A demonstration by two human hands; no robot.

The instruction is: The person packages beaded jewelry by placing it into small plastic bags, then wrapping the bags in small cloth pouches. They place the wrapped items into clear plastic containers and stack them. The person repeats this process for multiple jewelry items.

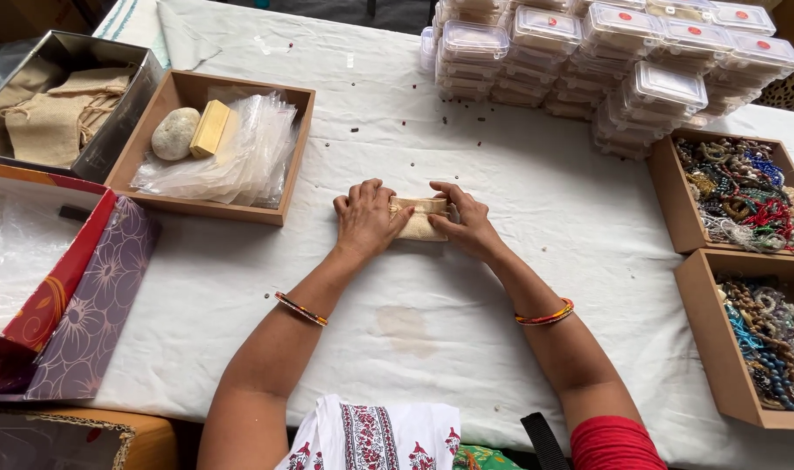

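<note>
A small beige cloth pouch (421, 219) lies flat on the white tablecloth (467, 287) at the table's middle. My left hand (366, 218) presses on its left end, fingers curled over the edge. My right hand (468, 223) holds its right end, with fingers on the top edge and thumb beneath. Part of the pouch is hidden under both hands. Each wrist wears a coloured bangle.
A wooden tray (294, 148) at left holds clear plastic bags, a round stone (174, 133) and a gold block (210, 128). A metal tin (117, 122) with cloth pouches stands far left. Stacked clear plastic boxes (623, 61) rise at back right. Two wooden trays (689, 300) of beads sit at right.
</note>
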